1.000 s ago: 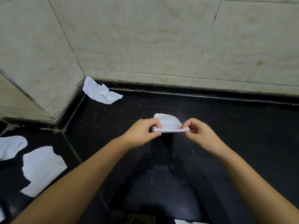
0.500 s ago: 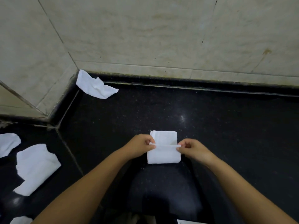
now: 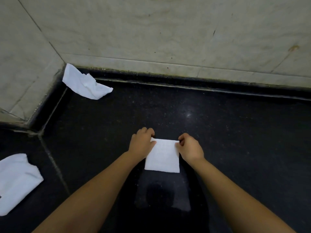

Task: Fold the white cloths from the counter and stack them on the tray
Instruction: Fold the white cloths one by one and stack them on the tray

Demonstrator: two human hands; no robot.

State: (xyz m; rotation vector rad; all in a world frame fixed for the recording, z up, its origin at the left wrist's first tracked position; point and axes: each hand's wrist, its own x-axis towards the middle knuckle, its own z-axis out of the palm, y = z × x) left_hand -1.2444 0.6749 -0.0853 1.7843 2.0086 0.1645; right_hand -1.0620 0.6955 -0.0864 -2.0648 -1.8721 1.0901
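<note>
Folded white cloth (image 3: 162,155) lies flat on the black counter (image 3: 235,132), its far corners pinched by the left hand (image 3: 142,143) and the right hand (image 3: 190,147), fingers curled onto the fabric. A crumpled cloth (image 3: 85,84) sits in the far corner against the tiled wall (image 3: 151,31). Another loose cloth (image 3: 16,180) lies well to the left.

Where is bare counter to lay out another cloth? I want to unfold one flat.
Bare dark counter lies right of the folded cloth and right hand, up to the wall. Also bare between that cloth and the crumpled cloth. Crowded at left: another cloth.
</note>
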